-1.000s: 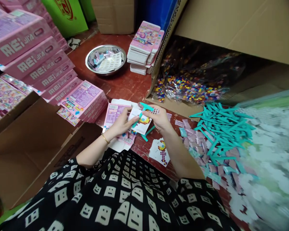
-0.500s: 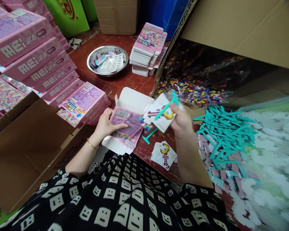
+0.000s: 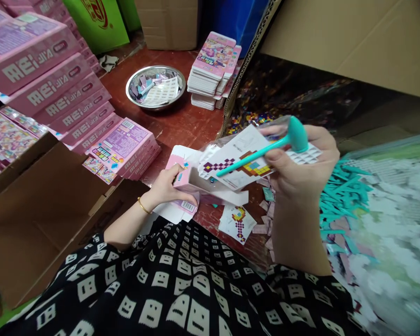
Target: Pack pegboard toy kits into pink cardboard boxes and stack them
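Observation:
My left hand point(image 3: 164, 186) is closed around a small pink carton point(image 3: 184, 180), whose open end faces right. In my right hand point(image 3: 303, 172) is a bundle: a white card point(image 3: 249, 140) with a pixel wand picture, a teal plastic tool point(image 3: 259, 155) with a flared head lying across it, and a white studded piece point(image 3: 310, 156) behind. Clear plastic shows around the bundle. The bundle's left end is at the carton's mouth; how far it goes inside I cannot tell. Under the carton lies a flattened carton point(image 3: 173, 213). Similar picture cards point(image 3: 236, 223) rest on the floor below.
Pink boxes point(image 3: 70, 93) are stacked at left beside a brown carton point(image 3: 38, 224). A metal bowl point(image 3: 129, 95) and flat cartons point(image 3: 205, 86) stand behind. At right are a large cardboard box point(image 3: 346, 42), a teal tool pile point(image 3: 343, 191) and white pieces point(image 3: 399, 224).
My left hand has lifted a carton off the flat stack, and it now stands opened out. My right hand has moved right and turned the bundle, bringing its left end to the carton's mouth.

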{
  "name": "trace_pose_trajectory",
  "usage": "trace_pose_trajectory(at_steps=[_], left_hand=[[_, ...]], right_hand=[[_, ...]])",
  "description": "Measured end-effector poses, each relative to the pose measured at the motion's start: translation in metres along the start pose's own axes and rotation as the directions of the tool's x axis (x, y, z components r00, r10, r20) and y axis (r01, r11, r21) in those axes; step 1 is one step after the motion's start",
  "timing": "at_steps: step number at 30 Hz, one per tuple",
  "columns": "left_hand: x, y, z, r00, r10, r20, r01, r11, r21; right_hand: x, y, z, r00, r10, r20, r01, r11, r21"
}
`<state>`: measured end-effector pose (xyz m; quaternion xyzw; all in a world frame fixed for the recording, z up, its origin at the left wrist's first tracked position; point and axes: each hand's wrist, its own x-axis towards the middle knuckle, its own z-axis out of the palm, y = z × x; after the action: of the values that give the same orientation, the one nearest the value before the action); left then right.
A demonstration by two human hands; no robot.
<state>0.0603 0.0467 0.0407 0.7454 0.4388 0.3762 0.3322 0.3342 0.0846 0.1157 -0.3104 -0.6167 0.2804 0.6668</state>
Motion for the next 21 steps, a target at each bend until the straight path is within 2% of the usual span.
trace_pose_trajectory(at_steps=[3,6,8,9,10,12,13,14,17,18,21], left_hand=[[0.001,0.003,0.0,0.992,-0.107,-0.06,0.101,0.99,-0.097],[0.001,0.008,0.004,0.979,-0.202,-0.029,0.192,0.96,-0.205],[0.002,0.013,0.01,0.972,-0.237,0.006,0.23,0.937,-0.262],[0.002,0.014,0.014,0.969,-0.247,0.004,0.238,0.93,-0.28],[0.003,0.016,0.017,0.967,-0.255,-0.016,0.24,0.927,-0.287],[0.004,0.015,0.023,0.961,-0.262,-0.092,0.229,0.935,-0.269],[0.004,0.013,0.024,0.956,-0.26,-0.134,0.222,0.942,-0.25],[0.004,0.009,0.025,0.951,-0.258,-0.171,0.215,0.948,-0.235],[0.001,-0.009,0.027,0.929,-0.261,-0.264,0.2,0.951,-0.235],[0.0,-0.017,0.028,0.921,-0.261,-0.288,0.195,0.951,-0.239],[-0.005,-0.04,0.032,0.909,-0.271,-0.318,0.198,0.949,-0.244]], right_hand=[[-0.008,-0.004,-0.001,0.998,0.061,0.026,-0.059,0.995,-0.08],[-0.017,-0.002,0.0,0.99,0.13,0.048,-0.123,0.985,-0.123],[-0.02,-0.003,0.005,0.982,0.151,0.11,-0.131,0.978,-0.165],[-0.019,-0.004,0.008,0.971,0.156,0.179,-0.121,0.974,-0.194],[-0.018,-0.006,0.01,0.949,0.153,0.277,-0.092,0.971,-0.221],[-0.013,-0.01,0.013,0.863,0.12,0.491,0.015,0.965,-0.264],[-0.011,-0.012,0.013,0.822,0.096,0.561,0.085,0.954,-0.288],[-0.009,-0.013,0.013,0.803,0.068,0.592,0.158,0.933,-0.322],[-0.015,-0.007,0.012,0.837,-0.024,0.547,0.332,0.817,-0.472],[-0.021,-0.003,0.013,0.835,-0.046,0.548,0.375,0.777,-0.505],[-0.044,0.012,0.017,0.776,-0.058,0.628,0.479,0.702,-0.527]])
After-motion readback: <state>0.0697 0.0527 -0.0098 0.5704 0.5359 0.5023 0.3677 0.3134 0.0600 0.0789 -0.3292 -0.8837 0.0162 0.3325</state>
